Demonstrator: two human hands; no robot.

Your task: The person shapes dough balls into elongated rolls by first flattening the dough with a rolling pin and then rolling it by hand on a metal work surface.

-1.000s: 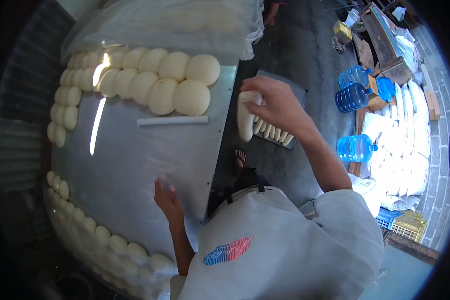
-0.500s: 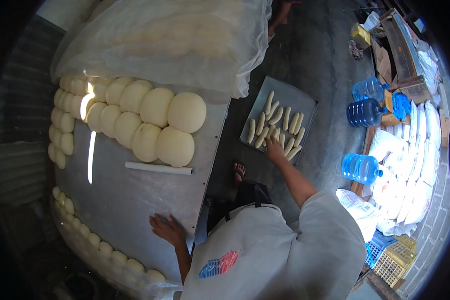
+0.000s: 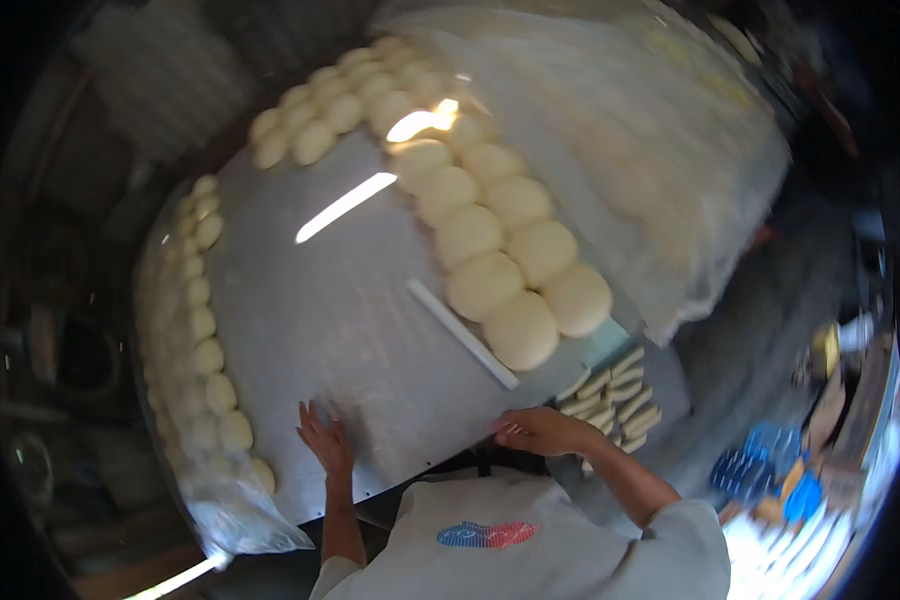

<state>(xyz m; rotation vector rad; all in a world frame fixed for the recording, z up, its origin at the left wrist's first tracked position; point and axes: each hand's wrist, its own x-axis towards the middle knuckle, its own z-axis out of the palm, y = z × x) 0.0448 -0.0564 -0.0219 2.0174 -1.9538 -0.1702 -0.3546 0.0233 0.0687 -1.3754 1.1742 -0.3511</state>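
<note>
My left hand (image 3: 322, 440) is open, fingers spread, at the metal tabletop (image 3: 305, 310) near its front edge. My right hand (image 3: 535, 432) is curled at that edge, slightly blurred; what it holds, if anything, is hidden. Several dough balls (image 3: 520, 328) sit in rows along the right and far side, with another line of dough (image 3: 220, 393) on the left, partly under plastic. A white rod (image 3: 460, 332) lies beside the right-hand rows. Right of the table, several long dough pieces (image 3: 630, 400) rest on a tray (image 3: 670, 390) on the floor.
A large translucent plastic sheet (image 3: 650, 170) covers the table's upper right part and drapes over its edge. At the lower right are blue water bottles (image 3: 745, 470), white sacks (image 3: 775, 550) and a wooden structure (image 3: 860, 420). Corrugated sheeting (image 3: 150, 70) is at upper left.
My view has swung toward the table, so it appears rotated. My right hand has left the dough pieces on the tray and is back at the table edge, fingers curled.
</note>
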